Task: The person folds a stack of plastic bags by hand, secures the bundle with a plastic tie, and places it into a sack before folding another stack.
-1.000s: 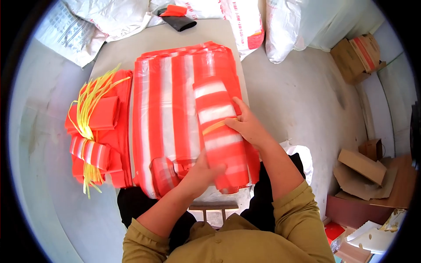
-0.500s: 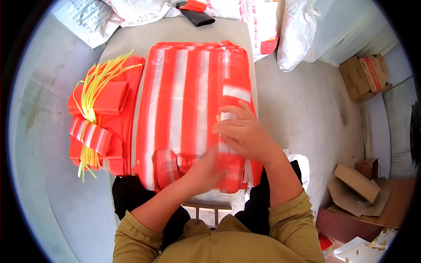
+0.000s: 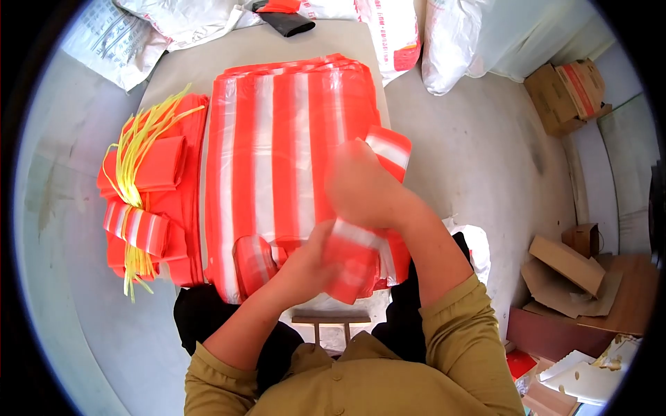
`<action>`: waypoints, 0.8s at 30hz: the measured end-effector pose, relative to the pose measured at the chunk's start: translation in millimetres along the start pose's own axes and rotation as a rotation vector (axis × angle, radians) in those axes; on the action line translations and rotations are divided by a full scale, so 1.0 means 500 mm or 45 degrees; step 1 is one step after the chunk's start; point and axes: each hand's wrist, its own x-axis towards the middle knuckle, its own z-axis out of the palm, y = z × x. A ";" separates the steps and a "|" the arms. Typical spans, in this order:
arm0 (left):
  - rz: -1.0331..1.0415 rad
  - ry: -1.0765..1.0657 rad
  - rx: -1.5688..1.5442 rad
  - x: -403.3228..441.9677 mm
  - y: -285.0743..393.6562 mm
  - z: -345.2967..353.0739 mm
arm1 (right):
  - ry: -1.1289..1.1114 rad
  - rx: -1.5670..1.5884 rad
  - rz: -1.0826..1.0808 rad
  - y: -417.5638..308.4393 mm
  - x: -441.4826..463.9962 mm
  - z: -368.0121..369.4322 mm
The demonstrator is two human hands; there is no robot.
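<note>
A thick stack of red-and-white striped plastic bags (image 3: 263, 152) lies flat in front of me. Over its right front corner, my right hand (image 3: 364, 184), blurred by motion, is closed around the middle of a folded striped bag bundle (image 3: 354, 260). The bundle's upper end sticks out beyond that hand, tilted to the right. Lower down, my left hand (image 3: 309, 267) grips the bundle's near end from the left side; its fingertips are partly blurred. A rolled striped flap of the stack (image 3: 253, 260) rises left of my left wrist.
On the left lies a pile of red bags (image 3: 187, 229) carrying yellow plastic ties (image 3: 128, 166) and a small striped roll (image 3: 142, 229). White sacks (image 3: 194, 21) and a black bag (image 3: 288, 24) line the table's far edge (image 3: 333, 38). Cardboard boxes (image 3: 569, 97) stand at right.
My right hand has gone from spread fingers to closed around the folded bundle. The bundle's upper end has swung out to the right, and its near end is tilted up. The view has shifted slightly.
</note>
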 end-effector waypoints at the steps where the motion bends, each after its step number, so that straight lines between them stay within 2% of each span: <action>1: 0.024 0.009 0.022 0.002 -0.008 0.002 | -0.008 -0.028 0.020 0.003 0.004 0.001; 4: 0.039 0.013 0.010 0.003 -0.015 0.003 | 0.152 0.205 0.036 0.004 0.001 -0.019; 6: -0.022 -0.016 -0.101 0.001 -0.004 0.004 | 0.441 0.553 0.040 0.008 -0.013 -0.042; 9: 0.037 -0.009 -0.107 0.006 -0.028 0.004 | 0.375 0.290 -0.105 0.035 -0.039 -0.043; 12: -0.060 -0.059 -0.340 0.002 -0.011 0.003 | 0.370 0.252 0.014 0.031 -0.065 -0.034; 15: -0.117 -0.101 -0.620 -0.007 0.019 0.004 | 0.755 0.528 0.260 0.047 -0.091 -0.034; 18: -0.103 -0.085 -0.753 -0.011 0.025 0.015 | 0.843 1.173 0.852 0.033 -0.142 -0.053; 21: -0.047 -0.054 -0.824 -0.014 0.022 0.042 | 0.495 0.899 0.961 -0.046 -0.236 -0.090; 22: -0.050 -0.064 -0.839 -0.018 0.029 0.057 | 0.407 0.933 0.967 -0.077 -0.268 -0.093; 24: -0.058 -0.073 -0.869 -0.028 0.044 0.088 | 0.661 1.382 0.857 -0.116 -0.324 -0.011</action>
